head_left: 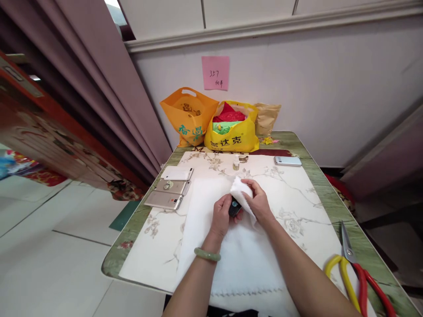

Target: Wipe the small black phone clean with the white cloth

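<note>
Over the middle of the table, my left hand (221,215) is closed round a small black phone (234,206) with a bluish round spot on its face. Fingers hide much of the phone, so its full shape does not show. My right hand (258,201) pinches a white cloth (241,190) with a scalloped edge, folded over the upper part of the phone and touching it. Under both hands lies a larger white cloth (244,264), reaching down to the table's near edge. A pale green bangle (207,254) is on my left wrist.
Several phones (164,200) lie in a row at the left; a silver phone (287,161) is at the back right. A small bottle (236,163) stands beyond my hands. Bags, one yellow (231,143), one orange (190,116), stand behind. Open scissors (348,255) lie near right.
</note>
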`<state>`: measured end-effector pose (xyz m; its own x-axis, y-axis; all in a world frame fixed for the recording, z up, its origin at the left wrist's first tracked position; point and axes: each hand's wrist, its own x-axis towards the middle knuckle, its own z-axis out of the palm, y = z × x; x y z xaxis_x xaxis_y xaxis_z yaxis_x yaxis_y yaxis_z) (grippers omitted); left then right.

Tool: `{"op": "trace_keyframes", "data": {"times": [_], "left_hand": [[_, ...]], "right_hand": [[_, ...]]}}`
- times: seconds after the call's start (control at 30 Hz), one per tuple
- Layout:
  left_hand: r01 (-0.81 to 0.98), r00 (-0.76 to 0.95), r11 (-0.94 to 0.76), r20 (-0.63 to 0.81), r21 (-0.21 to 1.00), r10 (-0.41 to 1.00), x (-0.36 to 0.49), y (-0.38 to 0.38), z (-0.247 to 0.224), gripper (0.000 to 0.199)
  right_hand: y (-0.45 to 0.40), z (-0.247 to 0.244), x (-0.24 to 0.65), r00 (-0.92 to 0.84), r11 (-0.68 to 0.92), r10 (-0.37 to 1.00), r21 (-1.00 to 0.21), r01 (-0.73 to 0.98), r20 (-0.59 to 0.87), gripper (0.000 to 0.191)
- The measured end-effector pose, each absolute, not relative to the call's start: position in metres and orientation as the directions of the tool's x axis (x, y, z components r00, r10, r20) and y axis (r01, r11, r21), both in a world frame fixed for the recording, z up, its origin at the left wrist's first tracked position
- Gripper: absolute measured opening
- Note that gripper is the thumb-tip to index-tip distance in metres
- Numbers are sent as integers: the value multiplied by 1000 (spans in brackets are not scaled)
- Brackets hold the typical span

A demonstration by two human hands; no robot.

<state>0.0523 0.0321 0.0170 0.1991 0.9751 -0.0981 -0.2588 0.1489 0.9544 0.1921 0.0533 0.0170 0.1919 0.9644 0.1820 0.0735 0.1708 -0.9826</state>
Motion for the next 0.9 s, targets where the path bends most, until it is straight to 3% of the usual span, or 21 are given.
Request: {"op": "trace_keyframes", "data": {"times": [0.07, 0.17, 0.3, 0.47, 0.57, 0.73, 0.8, 0.9], "left_hand": [[-241, 197, 129, -82, 962, 977, 52, 31, 18, 39], [-238, 193, 122, -77, 964, 978, 52, 31, 19, 39], [-232, 191, 147, -104, 961, 976, 53, 32, 19, 41], [-194, 237, 205, -157, 959, 959, 53, 32, 18, 33], [-191, 250, 223, -173, 956, 953, 54, 32, 17, 32], [-351, 176, 188, -133, 917, 975, 55, 33, 20, 32], [-389, 174, 171, -110, 905, 979, 55, 32, 22, 33], [-350, 232, 179, -100, 919, 968, 55, 31, 23, 33]], "right_hand": [[53, 17, 189, 215, 120, 964, -977, 174, 157, 61], [51, 19, 191, 172, 37, 981, -957, 288, 90, 51], [51, 21, 196, 60, -5, 998, -980, 200, 7, 37], [59, 7, 198, 219, 24, 973, -976, 216, 72, 39], [63, -6, 199, 272, -6, 962, -997, 83, 17, 37], [64, -13, 206, 365, -54, 921, -972, -231, -138, 36], [64, -10, 206, 381, -69, 908, -960, -273, -173, 37], [60, -2, 199, 264, -104, 948, -958, -266, -176, 35]]}}
